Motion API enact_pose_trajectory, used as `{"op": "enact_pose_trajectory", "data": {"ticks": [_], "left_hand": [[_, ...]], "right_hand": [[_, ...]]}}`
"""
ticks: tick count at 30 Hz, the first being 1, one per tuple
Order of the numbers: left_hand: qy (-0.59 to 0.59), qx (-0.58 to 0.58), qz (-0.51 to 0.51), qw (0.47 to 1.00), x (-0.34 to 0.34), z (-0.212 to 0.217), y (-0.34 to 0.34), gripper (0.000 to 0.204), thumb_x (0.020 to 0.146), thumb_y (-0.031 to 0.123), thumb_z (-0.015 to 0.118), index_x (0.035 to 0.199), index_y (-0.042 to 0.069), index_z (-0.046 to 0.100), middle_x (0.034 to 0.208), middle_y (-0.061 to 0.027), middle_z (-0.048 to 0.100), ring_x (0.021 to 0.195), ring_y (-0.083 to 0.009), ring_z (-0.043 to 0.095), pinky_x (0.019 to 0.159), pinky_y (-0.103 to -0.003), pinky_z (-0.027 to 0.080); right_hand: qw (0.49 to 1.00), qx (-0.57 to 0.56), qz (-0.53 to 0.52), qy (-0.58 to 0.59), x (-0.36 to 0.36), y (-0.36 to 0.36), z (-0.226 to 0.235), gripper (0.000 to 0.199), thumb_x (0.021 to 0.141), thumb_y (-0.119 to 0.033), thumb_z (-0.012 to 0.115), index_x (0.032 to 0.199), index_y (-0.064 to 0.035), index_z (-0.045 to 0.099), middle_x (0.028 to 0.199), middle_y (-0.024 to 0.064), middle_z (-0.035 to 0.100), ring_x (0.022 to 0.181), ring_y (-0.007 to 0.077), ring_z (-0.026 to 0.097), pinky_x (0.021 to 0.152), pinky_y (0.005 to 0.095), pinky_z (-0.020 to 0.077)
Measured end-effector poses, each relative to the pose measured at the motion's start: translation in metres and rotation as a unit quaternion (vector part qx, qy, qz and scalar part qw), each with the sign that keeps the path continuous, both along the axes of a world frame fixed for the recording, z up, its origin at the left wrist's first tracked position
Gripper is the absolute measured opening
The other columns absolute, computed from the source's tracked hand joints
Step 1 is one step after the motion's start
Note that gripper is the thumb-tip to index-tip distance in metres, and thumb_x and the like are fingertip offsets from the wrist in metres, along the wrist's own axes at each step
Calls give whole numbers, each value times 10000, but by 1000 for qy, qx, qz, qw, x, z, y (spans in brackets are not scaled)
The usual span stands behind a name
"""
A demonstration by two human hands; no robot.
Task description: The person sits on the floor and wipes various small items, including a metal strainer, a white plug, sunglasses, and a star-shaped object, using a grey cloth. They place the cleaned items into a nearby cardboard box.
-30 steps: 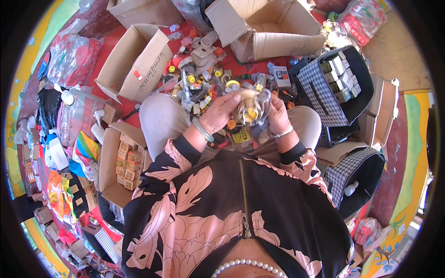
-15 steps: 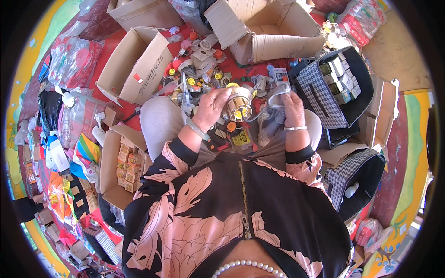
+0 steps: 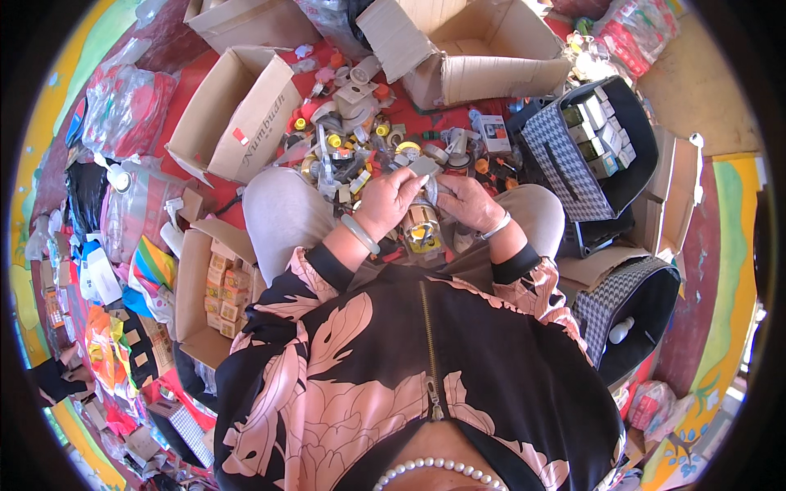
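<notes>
Both hands meet in front of my lap at a gold-brown cylinder with yellow parts at its lower end. My left hand is closed at its upper left side, thumb and fingers pressed together. My right hand has bent fingers against its upper right side; what they grip is partly hidden. A flat grey piece shows just above the left fingertips, and a crumpled, greyish clear piece lies between the hands. Beyond them a loose heap of small goods spreads out, with yellow-capped pieces and round rolls among it.
Open cardboard boxes stand at the far left and far right. A houndstooth bin holds small white boxes; another bin lies nearer. Small cartons fill a box by my left knee. Plastic bags crowd the left.
My right hand has come left and down to the cylinder, bringing the greyish piece. The cylinder is lower, and my left hand has shifted down and slightly right.
</notes>
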State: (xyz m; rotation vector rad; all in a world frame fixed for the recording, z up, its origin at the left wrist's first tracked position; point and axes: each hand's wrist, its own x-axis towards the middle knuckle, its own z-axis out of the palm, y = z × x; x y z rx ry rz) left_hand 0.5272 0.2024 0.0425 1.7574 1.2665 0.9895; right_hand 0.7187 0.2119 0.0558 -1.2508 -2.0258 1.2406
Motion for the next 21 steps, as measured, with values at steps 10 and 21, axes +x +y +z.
{"op": "enact_pose_trajectory", "data": {"ticks": [10,21], "left_hand": [[-234,-129,58,962,-10,-12,15,190,879,192,568,784,27,572,690,16,554,655,-52,526,594,-209,445],[-419,-292,-44,859,-4,-19,9,254,919,251,490,950,19,587,832,23,584,758,-48,524,695,-214,438]], "right_hand": [[998,-31,-44,-16,-3,-2,10,179,734,-138,571,837,6,552,656,175,555,583,222,557,577,339,449],[988,-84,-109,74,-7,-14,14,230,838,-174,505,878,33,597,649,0,532,632,59,453,559,244,407]]}}
